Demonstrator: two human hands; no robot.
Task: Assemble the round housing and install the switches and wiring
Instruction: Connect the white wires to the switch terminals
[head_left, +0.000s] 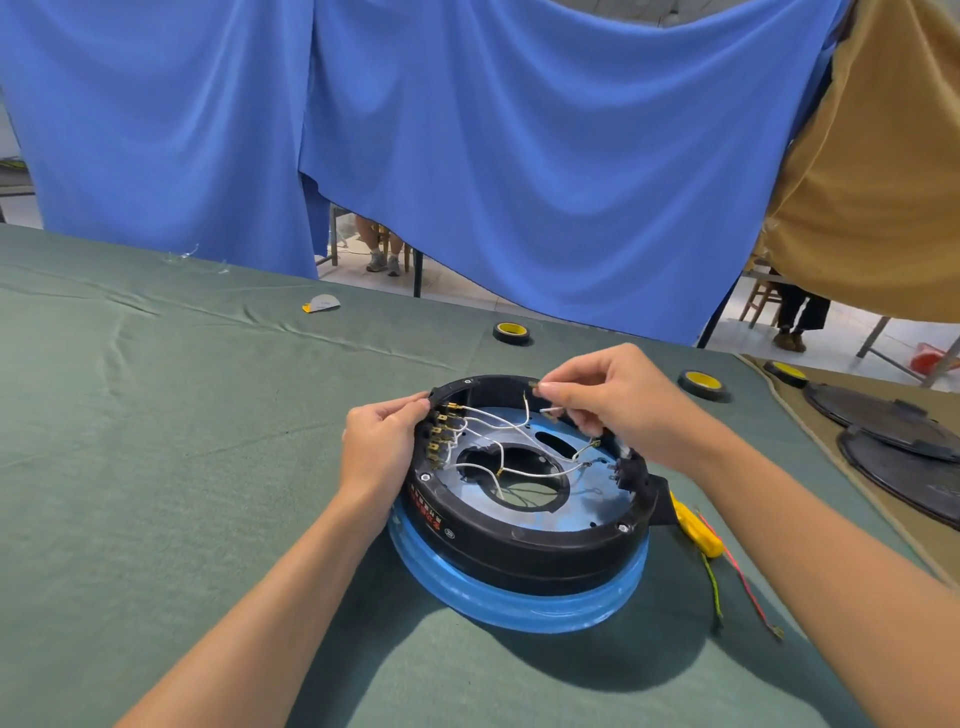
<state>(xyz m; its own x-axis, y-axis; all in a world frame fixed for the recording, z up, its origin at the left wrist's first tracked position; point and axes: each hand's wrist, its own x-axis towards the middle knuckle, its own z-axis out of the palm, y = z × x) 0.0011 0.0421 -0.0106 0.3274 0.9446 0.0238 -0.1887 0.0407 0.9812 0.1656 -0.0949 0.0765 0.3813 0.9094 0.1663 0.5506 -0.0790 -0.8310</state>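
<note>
Now my left hand (382, 447) steadies the round black plastic housing (524, 540) on the green-clothed bench (156, 415), fingers closed at its switch row (441, 431). My right hand (618, 400) pinches a thin white wire's (524, 410) terminal above the rim; I should guide it squarely onto its tab, without tugging neighbours.

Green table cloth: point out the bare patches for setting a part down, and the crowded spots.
Bare: the green cloth left of the housing. Crowded: right side, with the yellow tool, loose wires, tape rolls and dark lids.

Wires (498, 441) across housing (524, 545) opening
</note>
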